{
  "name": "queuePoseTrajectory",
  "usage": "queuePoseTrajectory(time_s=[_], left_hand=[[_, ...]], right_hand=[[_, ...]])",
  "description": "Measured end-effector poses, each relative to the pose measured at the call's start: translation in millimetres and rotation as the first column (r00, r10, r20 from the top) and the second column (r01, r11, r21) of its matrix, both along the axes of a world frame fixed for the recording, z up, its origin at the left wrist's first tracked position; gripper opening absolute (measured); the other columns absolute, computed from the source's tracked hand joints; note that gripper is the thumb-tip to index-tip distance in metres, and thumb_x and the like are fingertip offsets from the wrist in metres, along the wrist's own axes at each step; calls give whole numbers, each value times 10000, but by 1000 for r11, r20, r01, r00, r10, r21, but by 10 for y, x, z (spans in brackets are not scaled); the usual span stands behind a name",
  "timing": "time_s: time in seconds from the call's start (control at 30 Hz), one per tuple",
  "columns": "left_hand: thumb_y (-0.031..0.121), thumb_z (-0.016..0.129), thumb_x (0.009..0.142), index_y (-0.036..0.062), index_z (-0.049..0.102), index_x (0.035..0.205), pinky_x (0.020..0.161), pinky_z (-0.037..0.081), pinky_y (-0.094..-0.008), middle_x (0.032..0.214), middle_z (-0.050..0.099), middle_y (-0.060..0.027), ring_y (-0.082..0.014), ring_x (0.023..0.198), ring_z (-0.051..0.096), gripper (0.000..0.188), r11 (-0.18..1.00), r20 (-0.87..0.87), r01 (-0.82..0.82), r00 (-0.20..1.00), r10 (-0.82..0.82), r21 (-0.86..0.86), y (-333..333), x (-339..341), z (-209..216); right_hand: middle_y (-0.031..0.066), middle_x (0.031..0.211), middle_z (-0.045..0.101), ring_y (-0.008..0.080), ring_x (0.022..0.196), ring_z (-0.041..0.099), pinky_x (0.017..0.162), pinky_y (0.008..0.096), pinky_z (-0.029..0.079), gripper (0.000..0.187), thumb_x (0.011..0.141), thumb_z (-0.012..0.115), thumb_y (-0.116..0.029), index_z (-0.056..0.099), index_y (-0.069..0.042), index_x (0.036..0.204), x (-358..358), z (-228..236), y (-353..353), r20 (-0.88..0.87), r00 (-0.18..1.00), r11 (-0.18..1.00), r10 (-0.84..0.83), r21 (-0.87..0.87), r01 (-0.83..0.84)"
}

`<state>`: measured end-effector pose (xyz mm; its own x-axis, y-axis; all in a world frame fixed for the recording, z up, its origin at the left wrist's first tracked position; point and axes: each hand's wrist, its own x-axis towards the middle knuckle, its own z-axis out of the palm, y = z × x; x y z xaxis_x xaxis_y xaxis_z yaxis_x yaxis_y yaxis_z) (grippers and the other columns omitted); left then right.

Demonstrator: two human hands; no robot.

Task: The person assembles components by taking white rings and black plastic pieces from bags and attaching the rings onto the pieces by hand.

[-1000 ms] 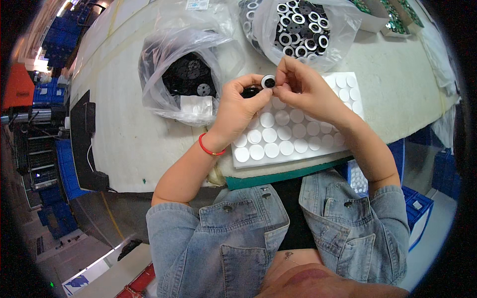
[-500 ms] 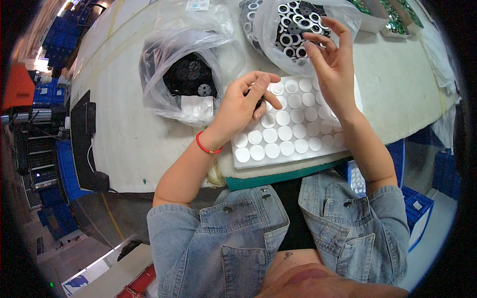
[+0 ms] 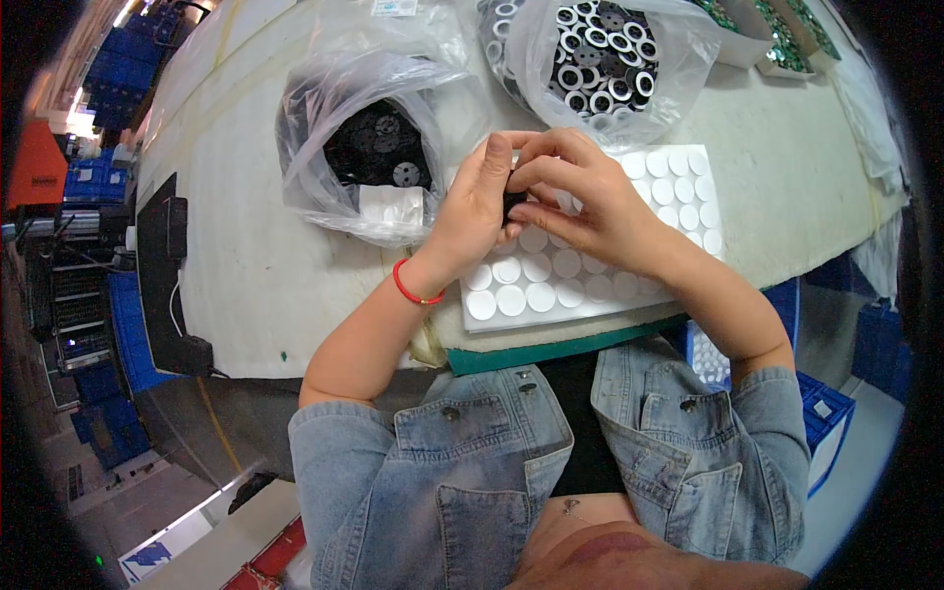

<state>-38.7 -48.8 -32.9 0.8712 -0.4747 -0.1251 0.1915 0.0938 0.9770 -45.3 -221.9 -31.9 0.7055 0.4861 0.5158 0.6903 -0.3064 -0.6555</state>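
Note:
My left hand [image 3: 470, 208], with a red cord at the wrist, is closed around a small black round part [image 3: 513, 200], its thumb pointing up. My right hand [image 3: 588, 202] meets it there, thumb and fingers pinched on the same part; most of it is hidden by the fingers. Both hands are above the near-left area of a white tray [image 3: 700, 228] with rows of white discs. Left of them, an open clear bag [image 3: 305, 197] holds black discs [image 3: 379, 147]. Farther back, another clear bag [image 3: 536, 69] holds black parts with white rings [image 3: 615, 59].
Shallow boxes [image 3: 782, 44] with green parts stand at the far right of the pale table [image 3: 246, 285]. A green strip [image 3: 551, 346] runs along the near edge. A black power adapter [image 3: 177, 231] with a cable lies at the left edge. Blue crates [image 3: 826, 408] stand at the lower right.
My right hand has come down and left from beside the bag of ringed parts to my left hand. Its fingers have closed on the black part there. My left hand has barely moved.

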Motion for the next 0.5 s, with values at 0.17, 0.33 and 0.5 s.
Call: queuePoseTrajectory(time_s=[0.17,0.33,0.5], left_hand=[[531,261,1007,32,519,1154,409,330,-152,747,606,-27,-12,508,451,580,999,-2,28,1000,-28,-33,27,10,-14],[384,387,1029,26,532,1128,428,309,-158,761,615,-40,-14,507,430,399,996,46,33,999,-29,-78,-21,42,-143],[345,449,1016,20,572,1153,448,316,-156,785,633,-53,-12,505,413,374,996,103,-16,994,24,-85,-38,8,-132]], right_hand=[[126,932,600,285,842,597,721,356,481,143,802,689,-80,623,-17,912,12,30,-30,-35,998,996,-53,76,56],[108,775,596,196,654,591,589,304,465,142,848,661,-91,641,17,938,80,2,-89,-227,965,986,-133,74,153],[95,724,596,160,595,570,548,294,452,128,858,653,-91,638,27,904,62,24,-83,-306,941,977,-147,106,187]])
